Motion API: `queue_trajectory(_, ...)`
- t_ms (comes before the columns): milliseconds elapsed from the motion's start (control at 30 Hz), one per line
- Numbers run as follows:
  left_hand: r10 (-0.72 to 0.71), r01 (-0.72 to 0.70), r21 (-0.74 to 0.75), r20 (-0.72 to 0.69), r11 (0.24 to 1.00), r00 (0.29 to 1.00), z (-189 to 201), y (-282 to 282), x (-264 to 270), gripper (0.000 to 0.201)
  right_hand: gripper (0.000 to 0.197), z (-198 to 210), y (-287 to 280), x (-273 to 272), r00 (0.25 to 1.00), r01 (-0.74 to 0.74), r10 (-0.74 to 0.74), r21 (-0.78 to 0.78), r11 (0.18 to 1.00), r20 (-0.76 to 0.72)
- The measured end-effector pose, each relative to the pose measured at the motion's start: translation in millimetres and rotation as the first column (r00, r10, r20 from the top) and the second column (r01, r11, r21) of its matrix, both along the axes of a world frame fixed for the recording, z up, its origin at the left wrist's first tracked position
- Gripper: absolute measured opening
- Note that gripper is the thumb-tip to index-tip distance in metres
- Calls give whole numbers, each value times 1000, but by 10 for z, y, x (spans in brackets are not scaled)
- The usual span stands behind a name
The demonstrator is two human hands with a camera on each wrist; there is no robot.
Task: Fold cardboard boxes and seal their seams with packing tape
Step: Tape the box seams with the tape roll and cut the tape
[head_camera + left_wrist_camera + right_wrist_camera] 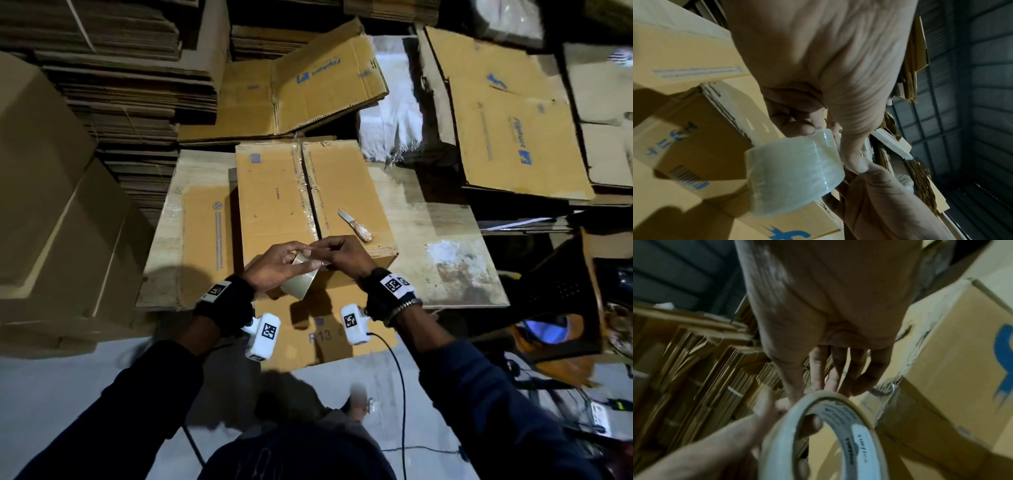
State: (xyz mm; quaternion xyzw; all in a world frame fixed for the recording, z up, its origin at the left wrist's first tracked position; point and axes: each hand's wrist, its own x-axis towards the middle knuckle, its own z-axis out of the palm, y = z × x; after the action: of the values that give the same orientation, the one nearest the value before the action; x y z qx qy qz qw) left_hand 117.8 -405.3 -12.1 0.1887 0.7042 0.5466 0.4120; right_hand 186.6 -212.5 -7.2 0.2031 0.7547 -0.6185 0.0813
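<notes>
A folded brown cardboard box (277,192) stands in front of me, flaps closed, with clear tape along its centre seam (308,192). A roll of clear packing tape (303,277) (795,172) (818,431) hangs just above the box's near edge. My left hand (277,265) grips the roll, with fingers through its core. My right hand (337,253) picks at the roll's top edge with thumb and fingertips (824,382), pinching the tape there. The two hands touch over the roll.
A small knife (356,224) with a wrapped handle lies on the box top, right of the seam. Flattened cartons (329,78) lie behind and to the right, tall stacks of flat cardboard (120,85) at the left, and a large plain box (44,192) beside them.
</notes>
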Motion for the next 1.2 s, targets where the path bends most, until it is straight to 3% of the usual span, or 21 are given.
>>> queue_trajectory(200,-22,17,-88,-50,996,999,-114,161,41,41,21,0,23,70,969,239,-237,-21,971,70)
queue_trajectory(300,-20,-4,-161,-144,987,989,-113,261,78,69,31,35,61,45,963,270,-270,54,961,-8)
queue_trajectory(367,-37,-17,-235,-226,972,973,-46,324,93,81,26,50,91,41,966,259,-255,99,961,-47)
queue_trajectory(467,-68,-62,-329,-368,942,927,27,355,91,82,27,39,183,109,953,299,-297,39,953,-56)
queue_trajectory(567,-106,25,-238,-335,971,936,75,313,74,70,38,-15,294,221,931,359,-363,-91,929,-37)
queue_trajectory(633,-153,31,-292,-405,956,901,75,209,22,59,40,-56,442,278,883,462,-469,-142,875,-18)
queue_trajectory(733,-208,-23,-402,-522,916,827,93,-115,-170,68,42,-140,918,420,739,665,-673,-171,727,13)
queue_trajectory(833,-276,-86,-511,-590,855,759,-23,-603,-514,74,45,-232,1428,649,633,771,-772,-123,624,54)
queue_trajectory(967,-217,-166,-500,-618,850,756,-200,-1001,-777,94,50,-366,1629,689,631,776,-772,-78,626,72)
queue_trajectory(1167,-268,-240,-557,-678,795,685,-289,-1042,-692,83,58,-578,1661,500,586,809,-808,-98,580,51)
queue_trajectory(1200,-285,-257,-538,-724,803,628,-342,-1058,-689,84,60,-616,1669,471,577,815,-816,-94,572,44)
